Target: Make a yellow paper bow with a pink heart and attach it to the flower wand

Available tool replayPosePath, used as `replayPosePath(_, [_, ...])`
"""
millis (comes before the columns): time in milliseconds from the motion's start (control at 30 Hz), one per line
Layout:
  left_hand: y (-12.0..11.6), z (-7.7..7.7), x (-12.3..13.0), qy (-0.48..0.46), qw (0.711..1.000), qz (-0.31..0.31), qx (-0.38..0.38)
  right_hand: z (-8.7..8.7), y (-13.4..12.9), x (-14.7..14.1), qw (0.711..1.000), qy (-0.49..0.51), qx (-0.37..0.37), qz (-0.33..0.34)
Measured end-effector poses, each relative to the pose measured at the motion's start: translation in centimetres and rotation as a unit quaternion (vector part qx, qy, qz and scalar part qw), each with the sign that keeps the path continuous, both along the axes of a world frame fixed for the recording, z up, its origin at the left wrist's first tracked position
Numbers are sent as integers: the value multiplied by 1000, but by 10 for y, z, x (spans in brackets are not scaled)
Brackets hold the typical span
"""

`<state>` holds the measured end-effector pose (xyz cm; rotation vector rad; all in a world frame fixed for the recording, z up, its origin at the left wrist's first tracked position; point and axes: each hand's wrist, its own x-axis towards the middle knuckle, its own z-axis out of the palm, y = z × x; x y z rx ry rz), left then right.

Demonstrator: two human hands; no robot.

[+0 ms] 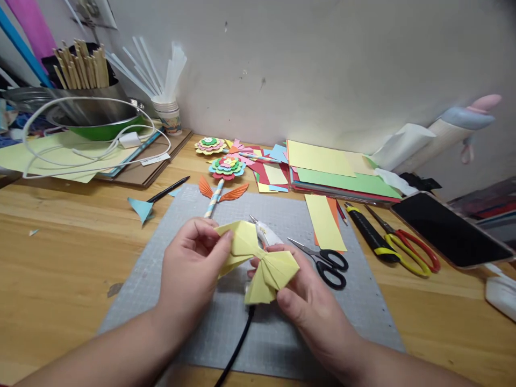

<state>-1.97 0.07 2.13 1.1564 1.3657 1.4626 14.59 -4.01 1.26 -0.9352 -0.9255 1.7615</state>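
Folded paper bow (261, 257), pale yellow with crisp pleats fanning from a narrow middle, sits above the grey gridded mat (169, 301); the left hand (193, 263) pinches one wing, the right hand (310, 301) the other, black-handled scissors (331, 267) just beside.

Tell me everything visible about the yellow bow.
The bow looks like pale-yellow folded paper: two flared, creased lobes joined at a narrow middle. It is held over the grey mat, slanting down to the right. The left hand pinches one lobe, the right hand holds the other; fingers meet both.
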Motion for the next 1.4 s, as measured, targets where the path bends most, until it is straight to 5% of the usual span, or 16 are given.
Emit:
replayPosePath(233, [-5, -1, -3, 4, 986, -167, 17, 3, 12, 9, 991, 10, -125, -39])
replayPosePath(533, [7, 5, -20, -114, 888, -428, -122, 10, 21, 15, 985, 60, -160, -16])
replayPosePath(1100, [8, 18, -15, 42, 908, -402, -112, 2, 13, 14, 999, -23, -19, -19])
replayPosePath(1400, [8, 18, -16, 108, 902, -406, -96, -3, 8, 16, 999, -34, -20, -9])
